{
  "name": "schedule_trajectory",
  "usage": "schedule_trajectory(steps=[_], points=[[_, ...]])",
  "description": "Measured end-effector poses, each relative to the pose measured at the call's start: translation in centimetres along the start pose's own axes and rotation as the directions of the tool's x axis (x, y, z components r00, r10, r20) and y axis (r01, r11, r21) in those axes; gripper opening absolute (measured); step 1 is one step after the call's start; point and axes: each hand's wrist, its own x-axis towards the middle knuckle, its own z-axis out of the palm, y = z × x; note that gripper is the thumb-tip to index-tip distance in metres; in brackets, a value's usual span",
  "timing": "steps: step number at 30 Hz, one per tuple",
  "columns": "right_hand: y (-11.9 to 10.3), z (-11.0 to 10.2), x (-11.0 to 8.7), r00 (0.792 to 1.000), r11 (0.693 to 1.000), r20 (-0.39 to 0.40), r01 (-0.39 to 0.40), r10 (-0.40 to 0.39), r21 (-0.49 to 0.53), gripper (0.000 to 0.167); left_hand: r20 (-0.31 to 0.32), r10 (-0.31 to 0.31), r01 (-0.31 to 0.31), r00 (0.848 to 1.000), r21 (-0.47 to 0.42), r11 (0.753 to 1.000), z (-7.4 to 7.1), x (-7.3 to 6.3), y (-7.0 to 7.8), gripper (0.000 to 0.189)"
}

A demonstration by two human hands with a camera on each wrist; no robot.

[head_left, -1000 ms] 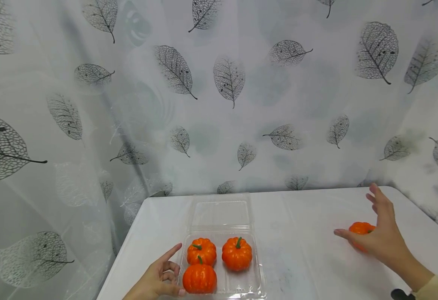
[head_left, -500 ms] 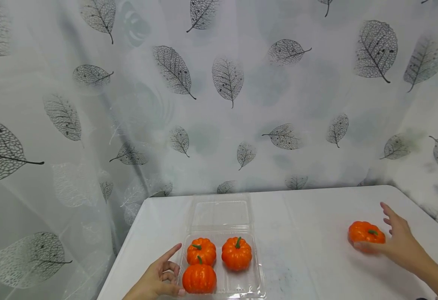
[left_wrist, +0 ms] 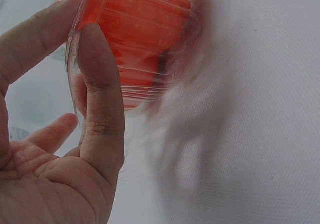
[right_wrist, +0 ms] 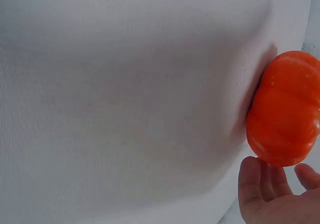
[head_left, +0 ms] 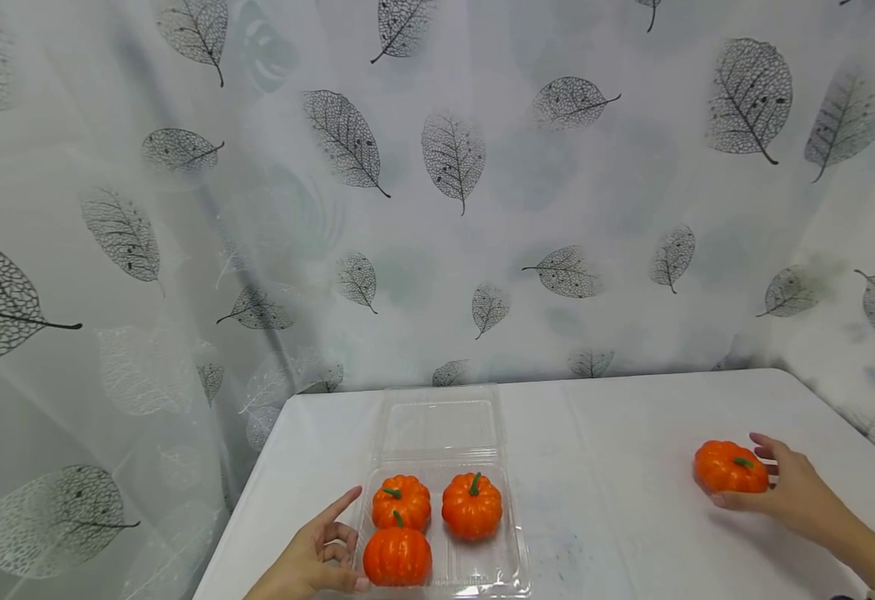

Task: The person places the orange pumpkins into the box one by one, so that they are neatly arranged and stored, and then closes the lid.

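An orange toy pumpkin [head_left: 728, 467] with a green stem lies tilted on the table's right side, its stem toward my right hand [head_left: 801, 496]. That hand's fingers are spread and lightly bent beside it. In the right wrist view, fingertips [right_wrist: 251, 170] meet the lower edge of the pumpkin [right_wrist: 285, 108] without wrapping it. My left hand [head_left: 306, 554] holds the left rim of a clear plastic clamshell box [head_left: 475, 575]; the left wrist view shows fingers on both sides of the box rim [left_wrist: 75, 46]. Inside sit three pumpkins: back left [head_left: 402, 502], front left [head_left: 397, 557] and right [head_left: 472, 507].
The box's lid [head_left: 441, 423] is folded back flat on the white table [head_left: 602, 450]. A curtain with leaf prints [head_left: 422, 208] hangs behind the table and along its sides.
My right hand has drawn back right and lowered from over the loose pumpkin to beside its stem side, its fingers coming closer together. My left hand and the box have stayed put.
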Motion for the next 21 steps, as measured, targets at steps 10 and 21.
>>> schedule_trajectory(steps=[10, 21], points=[[0.6, 0.6, 0.4, 1.000, 0.999, 0.016, 0.000, 0.001, -0.039, 0.117, -0.016, -0.012, 0.013, 1.000, 0.007, 1.000, 0.0, 0.0, 0.0, 0.109], [-0.5, 1.0, -0.1, 0.996, 0.995, -0.009, 0.094, -0.094, 0.025, 0.106, -0.016, -0.009, 0.009, 1.000, 0.010, 1.000, 0.0, 0.0, 0.0, 0.109]])
